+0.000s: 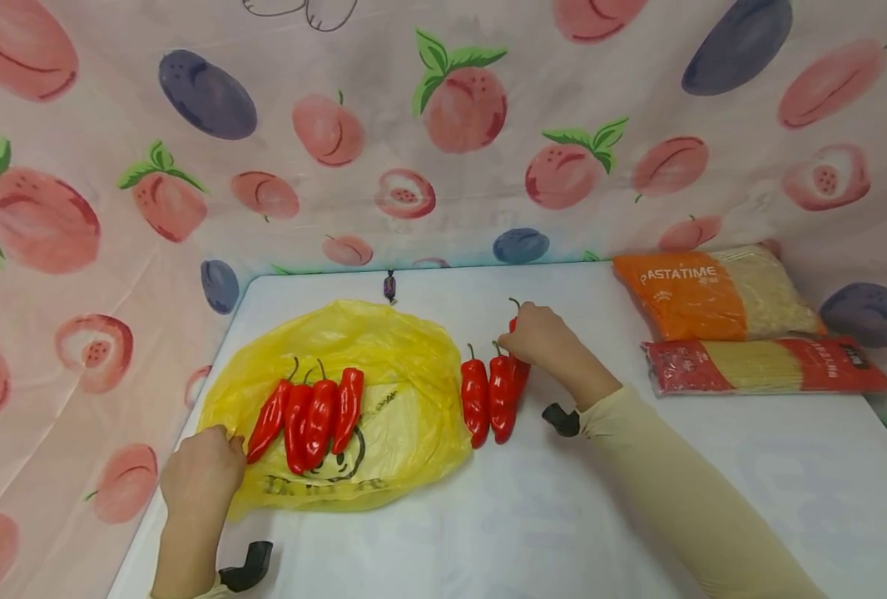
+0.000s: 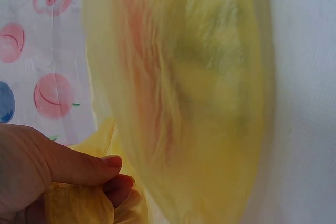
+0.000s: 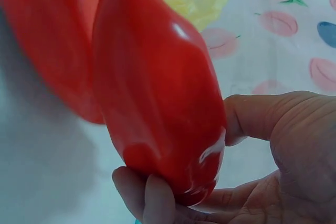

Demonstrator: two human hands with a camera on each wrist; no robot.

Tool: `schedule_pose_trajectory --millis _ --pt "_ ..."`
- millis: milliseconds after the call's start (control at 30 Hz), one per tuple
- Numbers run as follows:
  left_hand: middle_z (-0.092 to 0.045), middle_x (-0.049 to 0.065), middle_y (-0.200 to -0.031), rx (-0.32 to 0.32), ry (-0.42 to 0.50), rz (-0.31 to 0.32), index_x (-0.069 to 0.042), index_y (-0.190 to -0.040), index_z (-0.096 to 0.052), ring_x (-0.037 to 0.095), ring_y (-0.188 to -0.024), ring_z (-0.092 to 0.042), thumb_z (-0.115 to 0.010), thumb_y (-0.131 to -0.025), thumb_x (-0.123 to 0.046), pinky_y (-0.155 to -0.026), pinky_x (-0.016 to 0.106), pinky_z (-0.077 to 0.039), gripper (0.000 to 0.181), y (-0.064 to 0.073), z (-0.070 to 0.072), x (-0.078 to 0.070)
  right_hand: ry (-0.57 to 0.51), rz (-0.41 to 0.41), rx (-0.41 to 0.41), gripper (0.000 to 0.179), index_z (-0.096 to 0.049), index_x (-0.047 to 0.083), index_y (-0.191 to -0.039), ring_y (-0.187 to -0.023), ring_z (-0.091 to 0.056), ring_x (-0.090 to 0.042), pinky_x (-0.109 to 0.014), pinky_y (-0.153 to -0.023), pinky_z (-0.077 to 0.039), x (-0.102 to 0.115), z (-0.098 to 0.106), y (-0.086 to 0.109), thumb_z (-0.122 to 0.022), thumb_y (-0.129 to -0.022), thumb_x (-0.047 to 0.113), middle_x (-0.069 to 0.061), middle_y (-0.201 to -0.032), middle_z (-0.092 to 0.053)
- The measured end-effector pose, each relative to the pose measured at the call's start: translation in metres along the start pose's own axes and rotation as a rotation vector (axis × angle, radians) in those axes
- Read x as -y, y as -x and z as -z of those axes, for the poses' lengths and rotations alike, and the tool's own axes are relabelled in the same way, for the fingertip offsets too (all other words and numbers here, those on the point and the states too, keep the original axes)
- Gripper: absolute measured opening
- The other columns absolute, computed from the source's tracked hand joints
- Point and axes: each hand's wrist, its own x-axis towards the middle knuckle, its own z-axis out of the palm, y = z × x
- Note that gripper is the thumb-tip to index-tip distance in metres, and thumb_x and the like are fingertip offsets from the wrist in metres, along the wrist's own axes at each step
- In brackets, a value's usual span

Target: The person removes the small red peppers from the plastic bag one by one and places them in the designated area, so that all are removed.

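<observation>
My left hand (image 1: 202,470) pinches the near left edge of a yellow plastic bag (image 1: 413,416); in the left wrist view, thumb and fingers (image 2: 107,163) grip gathered film. Several red peppers (image 1: 322,420) lie side by side over the bag; whether on it or in its mouth I cannot tell. Red shows faintly through the film in the left wrist view. My right hand (image 1: 539,334) holds a red pepper (image 3: 163,98), its thumb on one side and fingers curled under its end. Two more red peppers (image 1: 475,403) lie just left of it, by the bag's right edge.
At the back right lie an orange PASTATIME pasta bag (image 1: 683,291) and, in front of it, a red pack of long noodles (image 1: 758,364). A small dark wrapped item (image 1: 389,285) sits near the white table's (image 1: 488,541) back edge. Fruit-printed cloth (image 1: 391,125) hangs behind and at the left.
</observation>
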Motion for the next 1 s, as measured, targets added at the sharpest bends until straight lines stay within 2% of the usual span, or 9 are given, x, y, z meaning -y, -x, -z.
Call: schedule_pose_trajectory --millis 267,500,1000 --pt "-0.054 0.014 -0.066 -0.001 0.001 -0.002 0.011 -0.093 -0.065 0.029 -0.062 -0.050 -0.060 -0.100 -0.019 -0.055 0.036 -0.046 0.030 -0.001 -0.001 0.002 0.028 0.020 0.003 0.037 -0.056 -0.005 -0.116 -0.077 -0.061 -0.025 -0.029 -0.066 -0.051 -0.014 -0.005 -0.003 -0.064 -0.097 0.025 -0.015 -0.087 -0.064" --pt "-0.056 0.015 -0.068 0.013 0.005 0.000 0.011 -0.096 -0.065 0.030 -0.063 -0.052 -0.058 -0.101 -0.019 -0.056 0.038 -0.046 0.031 -0.002 -0.002 0.002 0.020 0.029 0.029 0.028 -0.062 -0.003 -0.104 -0.074 -0.061 -0.025 -0.029 -0.065 -0.051 -0.017 -0.016 -0.003 -0.066 -0.095 0.024 -0.014 -0.082 -0.065" --pt "-0.055 0.014 -0.068 0.023 0.022 0.006 0.011 -0.095 -0.065 0.029 -0.063 -0.051 -0.060 -0.099 -0.018 -0.056 0.036 -0.046 0.030 -0.003 -0.005 0.001 0.019 0.003 0.046 0.028 -0.062 -0.002 -0.101 -0.072 -0.059 -0.024 -0.029 -0.063 -0.049 -0.027 -0.029 -0.006 -0.068 -0.091 0.024 -0.013 -0.079 -0.062"
